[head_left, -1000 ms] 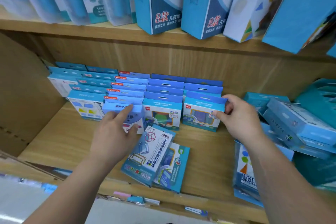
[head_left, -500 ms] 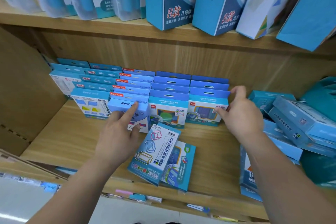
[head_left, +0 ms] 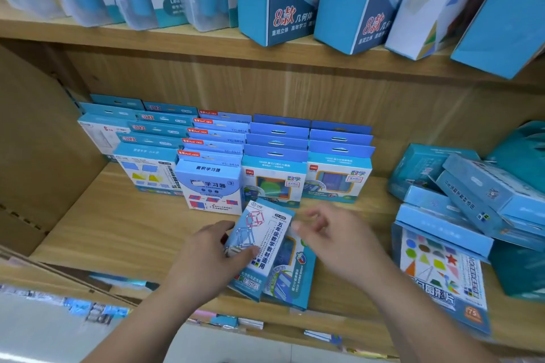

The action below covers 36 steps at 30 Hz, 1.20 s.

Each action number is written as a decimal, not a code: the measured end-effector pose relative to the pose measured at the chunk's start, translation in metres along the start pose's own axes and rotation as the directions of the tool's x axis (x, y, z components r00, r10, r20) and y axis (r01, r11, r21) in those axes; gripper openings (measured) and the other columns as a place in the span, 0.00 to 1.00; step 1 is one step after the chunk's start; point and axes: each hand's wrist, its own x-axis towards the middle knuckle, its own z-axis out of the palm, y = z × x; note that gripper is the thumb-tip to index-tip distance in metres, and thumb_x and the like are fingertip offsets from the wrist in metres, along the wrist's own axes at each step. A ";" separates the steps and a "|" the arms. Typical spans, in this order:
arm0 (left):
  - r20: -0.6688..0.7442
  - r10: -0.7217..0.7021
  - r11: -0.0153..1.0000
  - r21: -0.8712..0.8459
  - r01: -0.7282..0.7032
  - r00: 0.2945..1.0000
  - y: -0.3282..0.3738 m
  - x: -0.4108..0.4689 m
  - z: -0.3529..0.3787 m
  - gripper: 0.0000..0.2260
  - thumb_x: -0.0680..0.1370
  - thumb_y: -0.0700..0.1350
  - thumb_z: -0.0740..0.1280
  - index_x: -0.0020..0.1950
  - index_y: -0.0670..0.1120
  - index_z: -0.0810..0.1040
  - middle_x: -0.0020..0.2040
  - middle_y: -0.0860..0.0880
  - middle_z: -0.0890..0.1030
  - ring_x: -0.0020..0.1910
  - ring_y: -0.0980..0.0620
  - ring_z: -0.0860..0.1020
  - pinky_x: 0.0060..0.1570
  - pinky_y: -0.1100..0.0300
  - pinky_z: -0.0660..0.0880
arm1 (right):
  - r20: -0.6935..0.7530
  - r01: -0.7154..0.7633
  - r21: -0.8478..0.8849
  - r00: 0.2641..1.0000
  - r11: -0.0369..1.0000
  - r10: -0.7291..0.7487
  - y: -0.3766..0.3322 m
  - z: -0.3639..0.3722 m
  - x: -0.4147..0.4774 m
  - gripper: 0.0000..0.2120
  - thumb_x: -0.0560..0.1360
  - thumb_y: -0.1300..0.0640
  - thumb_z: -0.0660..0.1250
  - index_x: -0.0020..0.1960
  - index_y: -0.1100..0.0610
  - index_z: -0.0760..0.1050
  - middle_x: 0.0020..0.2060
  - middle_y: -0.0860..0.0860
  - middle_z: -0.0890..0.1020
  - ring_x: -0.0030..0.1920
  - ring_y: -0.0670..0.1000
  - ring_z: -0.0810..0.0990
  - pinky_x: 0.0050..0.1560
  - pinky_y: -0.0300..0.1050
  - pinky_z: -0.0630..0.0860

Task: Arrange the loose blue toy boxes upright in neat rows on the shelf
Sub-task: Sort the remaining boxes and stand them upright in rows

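Left hand (head_left: 206, 256) grips the flat blue-and-white cardboard toy box (head_left: 259, 242) lying near the wooden shelf's (head_left: 118, 230) front edge, while the blurred right hand (head_left: 333, 242) hovers just beside it, fingers loose and empty.

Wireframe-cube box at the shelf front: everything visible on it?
The wireframe-cube box is a flat, blue-and-white pack, cardboard by its look, printed with pink and blue cube outlines and black Chinese characters. It lies face up, askew, overlapping a second loose box near the shelf front. The left hand grips its left edge, thumb on its face. The blurred right hand hovers by its right edge; contact unclear.
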 end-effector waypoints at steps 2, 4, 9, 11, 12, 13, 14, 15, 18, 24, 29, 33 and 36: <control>0.033 -0.041 0.995 -0.085 0.044 0.999 -0.001 0.001 0.002 0.18 0.72 0.59 0.75 0.59 0.55 0.79 0.47 0.57 0.84 0.41 0.60 0.84 0.36 0.55 0.83 | 0.117 -0.021 -0.042 0.993 0.999 0.026 0.006 0.020 -0.003 0.18 0.75 0.36 0.68 0.59 0.46 0.78 0.42 0.42 0.78 0.43 0.43 0.78 0.48 0.48 0.77; 0.072 -0.095 0.978 -0.178 0.107 0.993 0.002 0.001 0.002 0.17 0.71 0.57 0.77 0.57 0.55 0.80 0.46 0.56 0.85 0.41 0.57 0.85 0.37 0.50 0.84 | 0.121 -0.011 -0.054 0.992 0.998 0.017 0.009 0.030 -0.006 0.20 0.75 0.37 0.68 0.60 0.47 0.77 0.46 0.40 0.73 0.47 0.42 0.75 0.49 0.43 0.73; 0.101 -0.141 0.935 -0.313 0.166 0.985 0.012 -0.007 0.000 0.21 0.63 0.59 0.80 0.52 0.55 0.82 0.42 0.55 0.85 0.38 0.52 0.86 0.37 0.42 0.83 | 0.183 -0.039 0.065 0.983 0.997 0.026 0.008 0.027 -0.010 0.18 0.76 0.34 0.64 0.53 0.46 0.81 0.46 0.43 0.81 0.46 0.42 0.79 0.52 0.47 0.77; 0.077 -0.104 0.939 -0.320 0.123 0.992 0.016 -0.011 -0.001 0.22 0.61 0.60 0.80 0.51 0.55 0.82 0.41 0.54 0.84 0.36 0.52 0.84 0.33 0.40 0.81 | 0.194 -0.106 0.262 0.979 0.959 0.056 0.009 0.024 -0.011 0.23 0.70 0.30 0.64 0.52 0.46 0.81 0.44 0.44 0.86 0.45 0.45 0.84 0.53 0.54 0.80; 0.072 -0.076 0.935 -0.342 0.097 0.994 0.019 -0.013 -0.001 0.22 0.61 0.59 0.79 0.51 0.54 0.82 0.42 0.53 0.83 0.36 0.51 0.83 0.34 0.40 0.81 | 0.184 -0.127 0.354 0.981 0.927 0.065 0.011 0.022 -0.013 0.24 0.67 0.29 0.65 0.52 0.46 0.81 0.43 0.45 0.86 0.45 0.46 0.85 0.53 0.57 0.81; 0.076 -0.049 0.921 -0.381 0.075 0.996 0.023 -0.015 0.000 0.21 0.61 0.57 0.79 0.52 0.54 0.82 0.42 0.52 0.84 0.37 0.51 0.84 0.37 0.40 0.82 | 0.167 -0.135 0.423 0.983 0.896 0.069 0.012 0.020 -0.014 0.24 0.67 0.30 0.67 0.53 0.46 0.80 0.44 0.46 0.87 0.45 0.47 0.85 0.52 0.58 0.81; 0.087 -0.019 0.902 -0.427 0.055 0.996 0.028 -0.017 0.001 0.21 0.62 0.55 0.79 0.53 0.53 0.81 0.44 0.51 0.84 0.40 0.50 0.85 0.40 0.41 0.82 | 0.147 -0.125 0.468 0.987 0.875 0.062 0.013 0.015 -0.016 0.21 0.69 0.33 0.69 0.54 0.46 0.79 0.45 0.47 0.87 0.45 0.47 0.86 0.52 0.57 0.82; 0.101 0.015 0.883 -0.468 0.034 0.995 0.035 -0.018 0.002 0.21 0.63 0.53 0.79 0.54 0.53 0.81 0.46 0.50 0.85 0.43 0.49 0.86 0.43 0.42 0.83 | 0.126 -0.113 0.502 0.990 0.857 0.057 0.013 0.010 -0.017 0.16 0.73 0.38 0.70 0.55 0.45 0.78 0.45 0.48 0.87 0.45 0.46 0.86 0.50 0.54 0.83; 0.115 0.105 0.853 -0.521 -0.030 0.988 0.053 -0.017 0.008 0.22 0.66 0.49 0.80 0.57 0.52 0.78 0.50 0.47 0.86 0.49 0.47 0.86 0.49 0.42 0.82 | 0.070 -0.092 0.609 0.996 0.788 0.063 0.016 -0.004 -0.022 0.09 0.78 0.54 0.71 0.57 0.47 0.76 0.46 0.51 0.86 0.41 0.44 0.85 0.37 0.40 0.78; -0.045 0.182 0.968 -0.166 -0.187 0.982 0.052 0.004 0.026 0.29 0.66 0.61 0.77 0.66 0.60 0.77 0.51 0.56 0.81 0.46 0.54 0.79 0.45 0.54 0.79 | -0.123 -0.021 0.598 0.985 0.801 0.118 0.042 -0.021 -0.031 0.16 0.78 0.55 0.70 0.61 0.41 0.71 0.46 0.46 0.83 0.41 0.44 0.82 0.35 0.38 0.73; -0.194 0.095 0.969 0.243 -0.046 0.977 0.026 0.001 0.029 0.31 0.70 0.61 0.75 0.69 0.49 0.76 0.63 0.48 0.77 0.60 0.47 0.76 0.58 0.54 0.74 | -0.258 0.058 0.423 0.964 0.904 0.059 0.058 -0.035 -0.040 0.18 0.79 0.52 0.69 0.65 0.41 0.67 0.49 0.38 0.82 0.48 0.43 0.82 0.45 0.47 0.77; -0.076 -0.073 0.924 0.370 0.096 0.994 0.017 -0.007 0.037 0.46 0.57 0.81 0.66 0.65 0.52 0.72 0.56 0.52 0.75 0.58 0.49 0.74 0.53 0.53 0.75 | -0.337 0.092 0.259 0.941 0.961 0.001 0.059 -0.032 -0.040 0.20 0.79 0.52 0.68 0.67 0.42 0.64 0.57 0.42 0.80 0.50 0.46 0.80 0.48 0.45 0.75; -0.063 -0.094 0.901 0.420 0.112 0.994 0.022 -0.010 0.042 0.55 0.52 0.83 0.62 0.70 0.52 0.67 0.60 0.52 0.74 0.62 0.49 0.72 0.60 0.53 0.74 | -0.332 0.072 0.216 0.943 0.974 0.004 0.061 -0.022 -0.038 0.21 0.79 0.53 0.68 0.68 0.43 0.63 0.58 0.45 0.79 0.50 0.48 0.79 0.48 0.43 0.72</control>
